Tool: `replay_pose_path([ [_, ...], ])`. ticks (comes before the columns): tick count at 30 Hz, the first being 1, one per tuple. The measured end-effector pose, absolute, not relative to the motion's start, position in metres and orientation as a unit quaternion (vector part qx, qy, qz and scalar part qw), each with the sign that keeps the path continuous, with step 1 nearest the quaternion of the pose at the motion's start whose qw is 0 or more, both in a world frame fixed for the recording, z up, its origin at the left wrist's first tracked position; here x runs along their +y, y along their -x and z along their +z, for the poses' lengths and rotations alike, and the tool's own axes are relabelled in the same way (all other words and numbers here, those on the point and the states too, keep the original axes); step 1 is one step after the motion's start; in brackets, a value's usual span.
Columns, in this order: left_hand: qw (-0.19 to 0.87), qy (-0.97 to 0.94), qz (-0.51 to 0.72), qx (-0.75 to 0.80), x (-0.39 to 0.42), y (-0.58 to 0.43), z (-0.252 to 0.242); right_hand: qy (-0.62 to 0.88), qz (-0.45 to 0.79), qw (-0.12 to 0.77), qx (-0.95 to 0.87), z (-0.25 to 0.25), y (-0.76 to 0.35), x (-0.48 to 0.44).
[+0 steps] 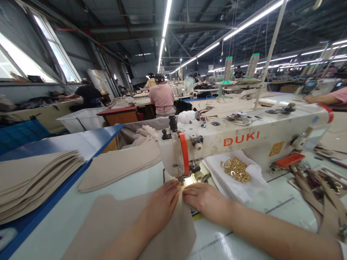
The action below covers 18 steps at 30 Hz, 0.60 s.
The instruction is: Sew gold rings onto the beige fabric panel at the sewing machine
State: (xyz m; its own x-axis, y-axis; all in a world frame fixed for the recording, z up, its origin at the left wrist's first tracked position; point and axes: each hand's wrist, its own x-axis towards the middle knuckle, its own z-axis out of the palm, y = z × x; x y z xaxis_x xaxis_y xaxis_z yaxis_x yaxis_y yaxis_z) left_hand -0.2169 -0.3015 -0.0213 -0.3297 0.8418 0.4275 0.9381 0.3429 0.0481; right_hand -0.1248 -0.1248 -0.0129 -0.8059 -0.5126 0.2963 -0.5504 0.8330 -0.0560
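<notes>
A beige fabric panel (pixel 124 216) lies across the pale table of a white sewing machine (pixel 206 137) marked DUKI, its right edge at the lit needle area. My left hand (pixel 165 200) rests on the panel just left of the needle, fingers together and gripping the fabric near its edge. On the other side, my right hand (pixel 207 202) has its fingers closed at the fabric's edge, close to the presser foot (pixel 184 178). The thumbs and the exact stitching point are mostly hidden by the hands.
Cut beige panels (pixel 121 166) lie behind on the left, with a thicker stack (pixel 35 180) on the blue-edged table. Under the machine arm, gold metal rings (pixel 235 169) sit on white paper. Beige straps (pixel 311 191) hang at right. Several people work farther back.
</notes>
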Motion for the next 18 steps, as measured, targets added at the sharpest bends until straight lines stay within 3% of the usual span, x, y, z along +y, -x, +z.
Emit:
replay_pose_path([
  [18,0.17,0.541,-0.171,-0.806,-0.31,0.206,-0.019,-0.294,0.083,0.137,-0.942,-0.015,0.12,-0.132],
])
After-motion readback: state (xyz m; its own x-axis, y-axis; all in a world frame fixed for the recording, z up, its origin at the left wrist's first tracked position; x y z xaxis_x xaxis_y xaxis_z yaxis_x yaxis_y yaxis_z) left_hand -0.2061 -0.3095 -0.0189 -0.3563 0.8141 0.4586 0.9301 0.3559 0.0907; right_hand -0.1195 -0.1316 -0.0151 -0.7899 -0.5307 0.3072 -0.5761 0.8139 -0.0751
